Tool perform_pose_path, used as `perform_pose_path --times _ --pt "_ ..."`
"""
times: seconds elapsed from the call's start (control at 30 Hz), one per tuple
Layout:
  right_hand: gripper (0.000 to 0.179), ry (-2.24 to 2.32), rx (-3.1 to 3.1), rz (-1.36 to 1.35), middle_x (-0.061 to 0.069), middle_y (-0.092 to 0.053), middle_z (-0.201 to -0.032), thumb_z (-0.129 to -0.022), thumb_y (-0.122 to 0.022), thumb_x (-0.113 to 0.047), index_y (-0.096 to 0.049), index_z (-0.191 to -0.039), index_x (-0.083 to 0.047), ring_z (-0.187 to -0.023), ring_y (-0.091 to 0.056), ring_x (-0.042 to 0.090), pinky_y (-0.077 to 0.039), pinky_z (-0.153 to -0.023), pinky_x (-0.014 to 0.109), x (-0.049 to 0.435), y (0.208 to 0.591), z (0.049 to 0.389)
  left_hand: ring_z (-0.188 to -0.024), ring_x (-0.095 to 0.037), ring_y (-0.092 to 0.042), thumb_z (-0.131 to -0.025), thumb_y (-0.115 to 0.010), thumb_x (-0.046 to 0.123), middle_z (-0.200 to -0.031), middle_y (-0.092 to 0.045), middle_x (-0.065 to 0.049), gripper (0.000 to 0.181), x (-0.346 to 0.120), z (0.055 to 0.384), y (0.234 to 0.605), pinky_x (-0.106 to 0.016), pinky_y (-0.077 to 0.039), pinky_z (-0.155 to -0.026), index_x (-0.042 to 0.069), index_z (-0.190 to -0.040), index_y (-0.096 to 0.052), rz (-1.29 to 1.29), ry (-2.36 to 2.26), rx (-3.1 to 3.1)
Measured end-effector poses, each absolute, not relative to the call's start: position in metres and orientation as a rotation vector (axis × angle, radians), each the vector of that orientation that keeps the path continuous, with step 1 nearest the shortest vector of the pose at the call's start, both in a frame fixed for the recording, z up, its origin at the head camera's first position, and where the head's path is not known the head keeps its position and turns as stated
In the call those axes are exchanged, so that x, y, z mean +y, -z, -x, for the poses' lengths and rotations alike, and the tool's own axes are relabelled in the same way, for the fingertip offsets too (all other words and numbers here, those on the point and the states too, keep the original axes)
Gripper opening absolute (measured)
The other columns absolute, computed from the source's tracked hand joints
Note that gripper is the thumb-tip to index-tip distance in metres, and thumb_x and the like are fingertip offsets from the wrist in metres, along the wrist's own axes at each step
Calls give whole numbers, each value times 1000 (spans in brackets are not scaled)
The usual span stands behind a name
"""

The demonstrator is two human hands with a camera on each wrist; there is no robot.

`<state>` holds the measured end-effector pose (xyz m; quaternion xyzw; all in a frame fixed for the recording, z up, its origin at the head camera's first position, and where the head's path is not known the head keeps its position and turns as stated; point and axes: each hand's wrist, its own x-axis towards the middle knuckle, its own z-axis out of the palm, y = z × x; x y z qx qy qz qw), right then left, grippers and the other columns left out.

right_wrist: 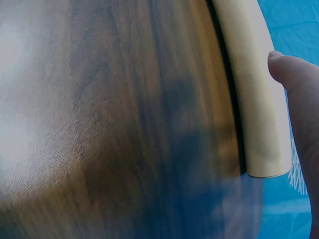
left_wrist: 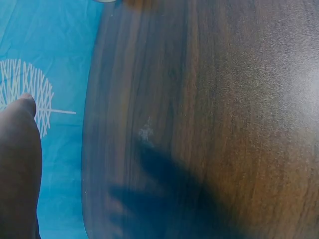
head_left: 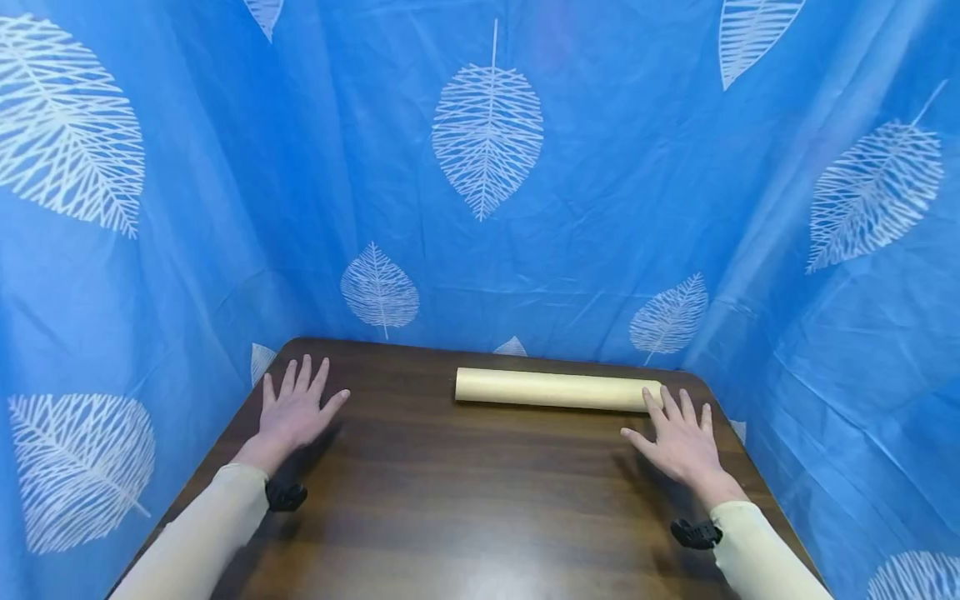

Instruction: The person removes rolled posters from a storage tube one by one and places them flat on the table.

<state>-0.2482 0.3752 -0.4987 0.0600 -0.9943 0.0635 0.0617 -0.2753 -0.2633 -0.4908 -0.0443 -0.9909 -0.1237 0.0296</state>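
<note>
A pale cream roll, long and cylindrical, lies crosswise on the brown wooden table near its back edge. In the head view my right hand has its fingers spread, with two fingertips overlapping the roll's right end. The right wrist view shows the roll's end beside my thumb. On the left side, my left hand is spread too, holding nothing, and its shadow falls on the wood. My left thumb shows at the edge of the left wrist view.
Blue curtains with white leaf prints surround the table at the back and both sides. Black bands sit at both wrists, next to cream sleeves. Light reflects off the table's front middle.
</note>
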Motion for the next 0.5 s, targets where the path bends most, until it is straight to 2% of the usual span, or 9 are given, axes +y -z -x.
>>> perform_pose_path --times 0.3,0.5 --pt "100 -213 -3002 -199 33 -19 -163 -93 -52 -73 -26 -162 -5 -148 -2 57 16 -111 72 367 495 257 -150 -53 2 -98 -31 75 -165 -5 -32 98 -262 279 488 -70 19 -111 3 -163 -16 138 407 -3036" --pt "100 -199 -3003 -203 32 -19 -163 -93 -51 -74 -27 -161 -6 -149 -3 56 15 -112 72 359 499 265 -150 -53 2 -99 -33 73 -165 -5 -32 96 -261 285 490 -71 16 -112 3 -163 -17 163 402 -3040"
